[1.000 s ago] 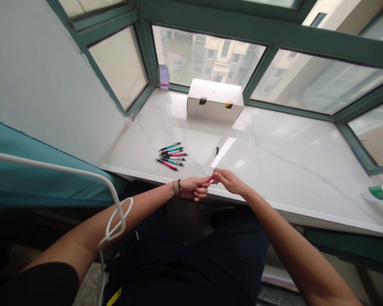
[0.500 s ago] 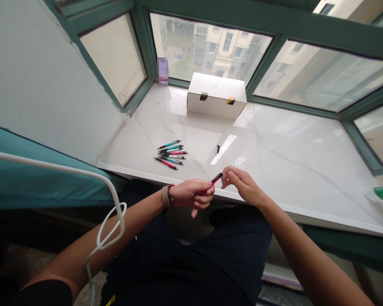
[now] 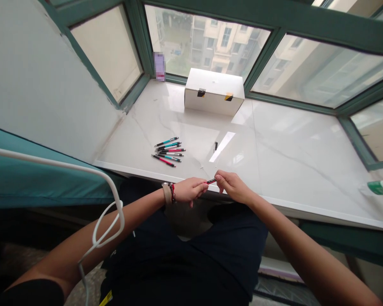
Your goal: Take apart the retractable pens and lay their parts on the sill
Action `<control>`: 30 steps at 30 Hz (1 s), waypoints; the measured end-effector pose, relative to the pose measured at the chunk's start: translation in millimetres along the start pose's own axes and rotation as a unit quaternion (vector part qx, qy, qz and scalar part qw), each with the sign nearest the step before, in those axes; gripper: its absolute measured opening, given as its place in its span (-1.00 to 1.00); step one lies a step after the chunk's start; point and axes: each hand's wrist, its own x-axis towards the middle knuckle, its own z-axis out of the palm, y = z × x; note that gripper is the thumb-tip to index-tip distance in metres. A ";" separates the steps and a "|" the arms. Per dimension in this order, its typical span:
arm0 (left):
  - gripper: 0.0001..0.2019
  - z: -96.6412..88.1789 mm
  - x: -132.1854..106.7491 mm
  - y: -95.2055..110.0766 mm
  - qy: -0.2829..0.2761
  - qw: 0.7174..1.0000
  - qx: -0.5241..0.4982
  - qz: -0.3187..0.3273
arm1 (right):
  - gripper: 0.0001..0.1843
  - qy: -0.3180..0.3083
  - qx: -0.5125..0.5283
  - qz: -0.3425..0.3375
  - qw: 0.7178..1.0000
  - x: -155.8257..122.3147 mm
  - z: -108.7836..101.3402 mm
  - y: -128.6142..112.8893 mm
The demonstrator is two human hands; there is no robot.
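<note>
Between my two hands, over the front edge of the sill, is a red and black pen [image 3: 212,181]. My left hand [image 3: 191,189] is closed around its red end. The fingers of my right hand [image 3: 231,185] pinch its black end, hiding the tip. Several pens [image 3: 169,151] in red, teal, white and black lie in a loose fan on the sill, up and to the left of my hands. A small black pen part [image 3: 216,146] lies apart from them, beyond my right hand.
A white box [image 3: 213,93] with black and yellow tape tabs stands at the back against the window. A green and white container [image 3: 381,187] lies at the right edge. A white cable [image 3: 111,191] hangs in a loop over my left forearm.
My right hand has moved left onto the black end of the pen and closed on it. The pen now lies flatter, with less of it showing between my hands.
</note>
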 end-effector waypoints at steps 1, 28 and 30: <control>-0.62 -0.3 -0.8 0.3 0.008 1.000 0.023 -0.002 | -0.54 0.006 0.009 0.004 1.000 -0.3 2.8 1.2; -0.71 -19.3 -4.3 -20.1 0.215 0.903 0.356 0.110 | -0.45 -0.002 0.205 0.106 0.973 1.2 18.6 2.4; -0.72 -19.6 -5.0 -18.5 0.225 0.890 0.381 0.112 | -0.43 -0.013 0.284 0.147 0.947 3.1 22.1 2.0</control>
